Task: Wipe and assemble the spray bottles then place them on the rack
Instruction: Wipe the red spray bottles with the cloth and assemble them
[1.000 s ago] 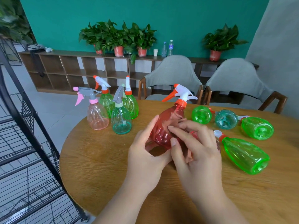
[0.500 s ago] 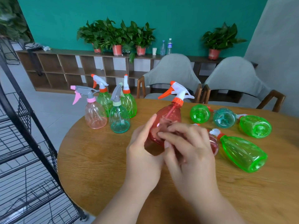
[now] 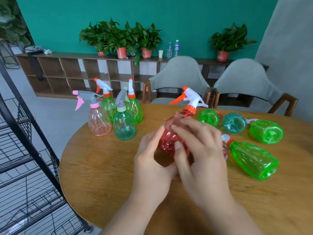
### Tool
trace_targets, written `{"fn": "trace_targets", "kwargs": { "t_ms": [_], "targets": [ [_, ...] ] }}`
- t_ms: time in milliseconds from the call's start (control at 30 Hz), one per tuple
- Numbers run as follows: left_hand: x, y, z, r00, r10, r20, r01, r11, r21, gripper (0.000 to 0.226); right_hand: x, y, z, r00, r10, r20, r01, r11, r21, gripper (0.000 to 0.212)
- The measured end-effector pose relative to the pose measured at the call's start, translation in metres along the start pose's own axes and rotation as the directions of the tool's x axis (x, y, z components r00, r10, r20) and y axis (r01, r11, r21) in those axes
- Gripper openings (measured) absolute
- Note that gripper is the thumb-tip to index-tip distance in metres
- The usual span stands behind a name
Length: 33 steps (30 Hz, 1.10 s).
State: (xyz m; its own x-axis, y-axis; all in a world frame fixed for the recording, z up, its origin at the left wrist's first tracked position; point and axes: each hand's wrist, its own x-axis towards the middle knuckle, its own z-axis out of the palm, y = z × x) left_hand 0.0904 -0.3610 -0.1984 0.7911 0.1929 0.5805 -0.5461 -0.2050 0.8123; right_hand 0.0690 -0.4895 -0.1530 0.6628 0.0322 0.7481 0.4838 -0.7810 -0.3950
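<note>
Together, left hand [image 3: 152, 167] and right hand [image 3: 203, 158] grasp the red spray bottle [image 3: 166, 143]; distant water bottle [image 3: 176, 48] label unreadable.

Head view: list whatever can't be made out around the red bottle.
Lower body of the red bottle: hidden by the left hand and right hand.
The right hand: motion-blurred; any cloth under it can't be told.
A reddish thing behind the right hand: mostly hidden.
The rack: cut off by the left edge.
</note>
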Motion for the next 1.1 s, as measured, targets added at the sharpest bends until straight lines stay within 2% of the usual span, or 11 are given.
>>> {"fn": "trace_targets", "kwargs": {
  "t_ms": [67, 167, 300, 367, 467, 567, 700, 767, 867, 933, 1100],
  "targets": [
    [0.002, 0.002, 0.0, 1.0, -0.011, -0.023, 0.011, 1.0, -0.013, 0.059, -0.009, -0.008, 0.007, 0.999, -0.054, 0.009, 0.054, 0.998, -0.034, 0.034],
    [0.003, 0.005, -0.001, 0.998, -0.055, -0.037, 0.055, 0.998, -0.002, 0.062, -0.008, -0.007, 0.01, 0.995, -0.101, 0.007, 0.101, 0.994, -0.037, 0.035],
    [-0.003, 0.001, 0.0, 0.997, -0.052, 0.052, 0.049, 0.997, 0.054, 0.084, 0.011, 0.007, 0.003, 1.0, 0.028, -0.004, -0.028, 0.999, -0.036, 0.041],
    [-0.006, 0.0, 0.003, 0.996, -0.059, 0.067, 0.054, 0.996, 0.072, 0.087, 0.013, 0.01, 0.002, 0.997, 0.074, -0.002, -0.074, 0.997, -0.03, 0.043],
    [-0.006, 0.0, 0.004, 0.999, -0.047, 0.01, 0.045, 0.993, 0.11, 0.073, 0.0, 0.003, 0.012, 0.999, 0.039, -0.008, -0.039, 0.998, -0.05, 0.045],
    [-0.002, 0.007, 0.006, 0.984, -0.168, -0.067, 0.17, 0.985, 0.026, 0.051, -0.016, -0.005, 0.025, 0.999, -0.008, -0.039, 0.006, 0.999, -0.045, 0.041],
    [-0.001, 0.012, 0.004, 0.981, -0.186, -0.062, 0.19, 0.979, 0.067, 0.062, -0.023, -0.007, 0.031, 0.996, -0.072, -0.06, 0.071, 0.997, -0.013, 0.037],
    [-0.001, 0.013, 0.003, 0.985, -0.157, -0.067, 0.16, 0.986, 0.04, 0.059, -0.017, -0.005, 0.028, 0.995, -0.043, -0.085, 0.043, 0.999, 0.0, 0.038],
    [-0.005, 0.014, 0.005, 0.988, -0.15, -0.027, 0.151, 0.988, 0.023, 0.078, -0.005, 0.002, 0.019, 0.99, 0.105, -0.09, -0.099, 0.992, 0.073, 0.044],
    [-0.005, 0.013, 0.006, 0.987, -0.157, -0.041, 0.157, 0.988, 0.001, 0.081, -0.006, 0.001, 0.017, 0.988, 0.13, -0.081, -0.122, 0.988, 0.089, 0.046],
    [0.008, 0.0, -0.004, 0.96, -0.272, -0.064, 0.269, 0.961, -0.062, 0.081, -0.034, -0.006, 0.032, 0.996, -0.059, -0.071, 0.064, 0.996, 0.069, 0.042]
  ]
}}
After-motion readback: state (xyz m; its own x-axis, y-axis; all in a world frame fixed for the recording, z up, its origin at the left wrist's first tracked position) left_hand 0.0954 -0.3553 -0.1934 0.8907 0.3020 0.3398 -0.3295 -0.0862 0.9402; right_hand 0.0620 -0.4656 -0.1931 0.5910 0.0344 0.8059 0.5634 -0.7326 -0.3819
